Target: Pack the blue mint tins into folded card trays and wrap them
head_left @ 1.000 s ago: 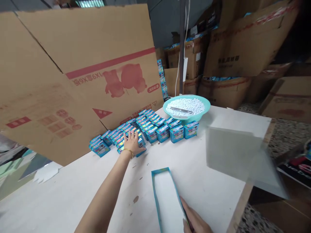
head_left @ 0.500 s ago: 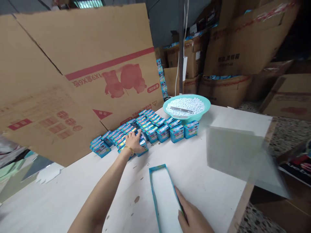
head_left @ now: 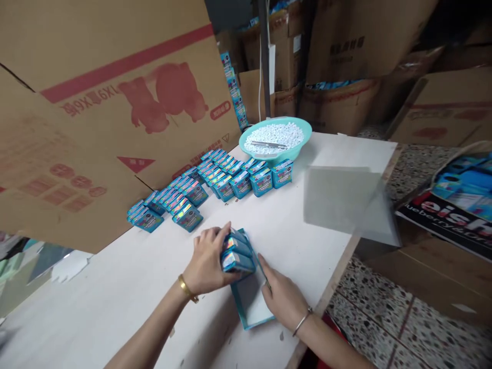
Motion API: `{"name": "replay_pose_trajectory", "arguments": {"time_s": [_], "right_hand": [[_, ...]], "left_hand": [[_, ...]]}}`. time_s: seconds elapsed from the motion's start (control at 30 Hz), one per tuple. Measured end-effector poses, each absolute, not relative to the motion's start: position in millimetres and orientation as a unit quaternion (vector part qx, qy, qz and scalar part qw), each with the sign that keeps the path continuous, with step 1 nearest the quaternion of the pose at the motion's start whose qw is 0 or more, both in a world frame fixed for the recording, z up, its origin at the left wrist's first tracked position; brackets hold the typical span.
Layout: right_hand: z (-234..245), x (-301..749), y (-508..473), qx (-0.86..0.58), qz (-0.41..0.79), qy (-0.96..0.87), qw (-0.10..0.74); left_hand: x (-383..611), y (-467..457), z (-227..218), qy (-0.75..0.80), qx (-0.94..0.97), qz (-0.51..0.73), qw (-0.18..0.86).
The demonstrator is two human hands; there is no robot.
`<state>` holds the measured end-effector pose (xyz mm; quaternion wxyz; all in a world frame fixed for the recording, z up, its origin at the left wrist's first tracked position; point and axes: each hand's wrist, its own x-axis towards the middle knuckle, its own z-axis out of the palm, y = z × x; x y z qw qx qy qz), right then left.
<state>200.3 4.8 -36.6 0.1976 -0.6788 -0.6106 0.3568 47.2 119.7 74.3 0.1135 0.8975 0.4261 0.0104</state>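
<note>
Blue packs (head_left: 239,262) fill the left hand (head_left: 207,261) at the far end of a tray (head_left: 254,303); the right hand (head_left: 284,297) grips its right wall. The tray's long axis runs away from the person, packs crosswise. Beyond, more packs (head_left: 188,218) reading "CARAMELO" stand on the worktop (head_left: 154,271), between a carton (head_left: 88,133) printed "1X9" upside down, a turquoise bowl (head_left: 298,151) of white pellets (head_left: 274,133) and a translucent sheet (head_left: 334,197).

"CARAMELO" on blue packs (head_left: 262,182), inverted "1X9" on carton (head_left: 96,133), "ueberry" on package (head_left: 442,221)

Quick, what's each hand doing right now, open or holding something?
Left hand: closed, holding small blue boxes.
Right hand: closed on the side of the shallow tray.
</note>
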Motion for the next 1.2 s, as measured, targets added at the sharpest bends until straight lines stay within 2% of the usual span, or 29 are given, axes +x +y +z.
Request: {"name": "replay_pose_trajectory", "arguments": {"time_s": [0.13,0.3,0.47,0.53,0.6,0.73,0.83,0.97,1.03,1.2], "right_hand": [[-34,199,3,-0.672,0.349,-0.622,0.197],[-41,202,9,-0.648,0.351,-0.631,0.241],[-51,202,13,-0.647,0.344,-0.632,0.251],[-52,201,13,-0.65,0.347,-0.628,0.25],[-53,200,12,-0.656,0.346,-0.626,0.243],[-54,199,12,-0.658,0.339,-0.629,0.24],[-57,199,12,-0.659,0.333,-0.628,0.245],[-58,198,13,-0.66,0.326,-0.628,0.254],[-55,198,13,-0.662,0.328,-0.63,0.24],[-47,202,16,-0.663,0.332,-0.639,0.206]], "left_hand": [[68,113,62,0.424,0.9,-0.079,0.06],[80,115,49,0.457,0.888,-0.049,-0.006],[55,148,48,0.396,0.916,-0.044,0.053],[32,182,53,0.44,0.898,-0.001,0.032],[4,221,56,0.512,0.858,0.03,-0.037],[-39,278,43,0.597,0.798,-0.072,-0.047],[-46,283,28,0.611,0.784,-0.096,-0.051],[-39,269,22,0.599,0.793,-0.056,-0.102],[-38,272,25,0.608,0.788,-0.043,-0.089],[-36,283,35,0.669,0.743,-0.001,0.02]]}}
